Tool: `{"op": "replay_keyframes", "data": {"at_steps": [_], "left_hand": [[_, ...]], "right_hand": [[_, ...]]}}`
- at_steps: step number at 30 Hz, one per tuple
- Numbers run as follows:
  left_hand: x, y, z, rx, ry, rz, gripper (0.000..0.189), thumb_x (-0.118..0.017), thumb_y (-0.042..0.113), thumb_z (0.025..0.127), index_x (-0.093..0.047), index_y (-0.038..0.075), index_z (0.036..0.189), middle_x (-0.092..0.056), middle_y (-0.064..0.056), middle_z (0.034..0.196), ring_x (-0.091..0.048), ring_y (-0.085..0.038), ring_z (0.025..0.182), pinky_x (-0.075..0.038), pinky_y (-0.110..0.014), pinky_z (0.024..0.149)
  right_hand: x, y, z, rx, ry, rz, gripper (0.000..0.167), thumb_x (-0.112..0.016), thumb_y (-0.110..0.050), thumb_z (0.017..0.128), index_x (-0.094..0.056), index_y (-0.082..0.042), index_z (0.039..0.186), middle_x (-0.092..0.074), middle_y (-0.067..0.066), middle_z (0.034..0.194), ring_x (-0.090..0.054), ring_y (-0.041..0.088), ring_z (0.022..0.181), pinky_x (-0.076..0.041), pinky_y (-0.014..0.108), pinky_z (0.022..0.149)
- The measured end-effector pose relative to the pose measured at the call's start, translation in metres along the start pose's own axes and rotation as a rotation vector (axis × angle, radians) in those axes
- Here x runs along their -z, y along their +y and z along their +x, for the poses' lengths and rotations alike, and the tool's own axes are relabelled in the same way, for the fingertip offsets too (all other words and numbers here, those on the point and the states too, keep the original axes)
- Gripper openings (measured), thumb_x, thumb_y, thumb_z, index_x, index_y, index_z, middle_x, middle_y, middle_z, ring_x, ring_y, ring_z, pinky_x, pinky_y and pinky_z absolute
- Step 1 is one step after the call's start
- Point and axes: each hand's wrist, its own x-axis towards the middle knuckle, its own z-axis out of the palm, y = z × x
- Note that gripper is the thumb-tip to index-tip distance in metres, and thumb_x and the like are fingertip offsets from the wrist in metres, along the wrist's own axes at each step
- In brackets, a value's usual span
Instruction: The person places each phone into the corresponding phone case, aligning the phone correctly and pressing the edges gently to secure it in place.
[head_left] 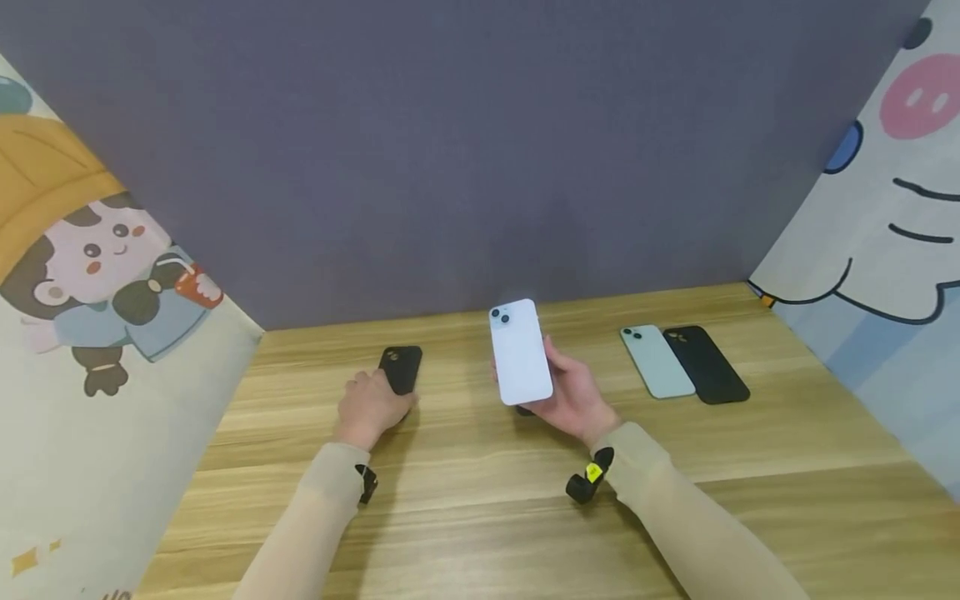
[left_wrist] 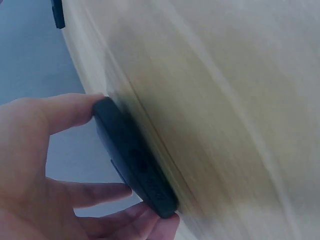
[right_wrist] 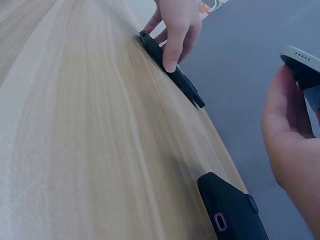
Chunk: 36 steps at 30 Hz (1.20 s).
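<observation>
On the left side of the table, my left hand [head_left: 370, 407] grips a black phone case [head_left: 402, 369] by its edges. The left wrist view has the thumb at one end of this case [left_wrist: 132, 157] and the other fingers curled at the opposite end, close to the wood. My right hand [head_left: 576, 395] holds a white phone [head_left: 521, 353] raised over the middle, its back with two camera lenses facing me. Beneath that phone lies another black phone case [right_wrist: 232, 207], mostly hidden in the head view; its port opening shows in the right wrist view.
To the right, a pale green phone [head_left: 660, 364] lies beside a further black phone case [head_left: 708, 367] on the wooden table [head_left: 465, 517]. A grey partition [head_left: 450, 167] closes off the back. Walls with cartoon prints stand on both sides.
</observation>
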Motion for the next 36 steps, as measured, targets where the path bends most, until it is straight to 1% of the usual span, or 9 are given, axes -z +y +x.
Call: {"op": "replay_keyframes", "data": {"at_steps": [4,8,11,15,18,22,25,29,36], "left_hand": [[0.002,0.001,0.000,0.005,-0.014,-0.040,0.083,-0.067,0.054,0.089,-0.052,-0.012,0.136,-0.054,-0.033,0.120,-0.053,-0.047,0.110,-0.051,-0.060,0.084],[0.003,0.004,-0.002,-0.013,-0.009,-0.118,0.078,-0.067,0.054,0.089,-0.058,-0.010,0.132,-0.058,-0.030,0.120,-0.055,-0.046,0.110,-0.049,-0.059,0.087],[0.005,0.008,-0.003,-0.036,-0.005,-0.213,0.073,-0.067,0.053,0.090,-0.061,-0.008,0.128,-0.062,-0.028,0.121,-0.059,-0.044,0.108,-0.049,-0.056,0.089],[0.007,0.013,-0.005,-0.040,-0.032,-0.340,0.079,-0.066,0.054,0.091,-0.054,-0.010,0.136,-0.059,-0.031,0.133,-0.058,-0.045,0.119,-0.047,-0.056,0.099],[0.008,0.017,-0.006,-0.040,-0.063,-0.414,0.085,-0.065,0.057,0.091,-0.049,-0.008,0.142,-0.054,-0.030,0.140,-0.054,-0.045,0.127,-0.044,-0.055,0.104],[0.010,0.024,-0.009,-0.072,-0.078,-0.509,0.081,-0.066,0.058,0.091,-0.053,-0.003,0.141,-0.060,-0.024,0.134,-0.060,-0.038,0.120,-0.048,-0.051,0.099],[0.013,0.030,-0.012,-0.109,-0.076,-0.562,0.073,-0.067,0.057,0.091,-0.057,0.002,0.139,-0.065,-0.019,0.123,-0.064,-0.032,0.107,-0.052,-0.045,0.088],[0.017,0.040,-0.016,-0.136,-0.070,-0.606,0.069,-0.068,0.057,0.091,-0.059,0.009,0.139,-0.066,-0.014,0.111,-0.063,-0.026,0.094,-0.050,-0.039,0.076],[0.022,0.062,-0.025,-0.199,-0.019,-0.584,0.070,-0.072,0.054,0.090,-0.060,0.004,0.137,-0.068,-0.015,0.116,-0.065,-0.029,0.103,-0.054,-0.045,0.086]], "right_hand": [[-0.001,0.001,0.001,0.005,0.028,-0.010,0.052,-0.034,-0.046,0.109,-0.031,-0.024,0.156,-0.059,0.017,0.137,-0.060,0.034,0.123,-0.051,0.043,0.099],[0.000,0.002,0.001,0.009,0.050,0.010,0.054,-0.041,-0.047,0.107,-0.033,-0.025,0.156,-0.059,0.018,0.137,-0.060,0.035,0.123,-0.051,0.043,0.098],[0.001,0.003,0.000,0.016,0.029,0.026,0.054,-0.042,-0.046,0.107,-0.033,-0.025,0.156,-0.058,0.018,0.138,-0.060,0.035,0.123,-0.050,0.043,0.099],[0.001,0.004,0.001,0.021,-0.002,0.018,0.054,-0.040,-0.044,0.108,-0.032,-0.024,0.157,-0.058,0.017,0.138,-0.059,0.035,0.124,-0.050,0.043,0.099],[-0.001,0.005,0.002,0.016,0.012,0.006,0.056,-0.041,-0.046,0.108,-0.029,-0.023,0.158,-0.058,0.018,0.137,-0.060,0.035,0.123,-0.051,0.042,0.098],[-0.002,0.006,0.003,0.016,0.056,0.001,0.057,-0.043,-0.046,0.107,-0.028,-0.023,0.157,-0.059,0.018,0.135,-0.059,0.034,0.122,-0.050,0.042,0.099],[-0.003,0.007,0.004,0.020,0.067,0.001,0.055,-0.042,-0.046,0.107,-0.029,-0.024,0.156,-0.060,0.016,0.133,-0.059,0.033,0.122,-0.049,0.043,0.101],[-0.003,0.008,0.004,0.017,0.061,0.018,0.054,-0.043,-0.046,0.107,-0.032,-0.023,0.154,-0.060,0.016,0.133,-0.059,0.033,0.120,-0.049,0.042,0.100],[-0.002,0.011,0.005,0.018,0.048,0.006,0.060,-0.044,-0.046,0.107,-0.025,-0.021,0.158,-0.059,0.013,0.134,-0.057,0.031,0.125,-0.049,0.041,0.101]]}}
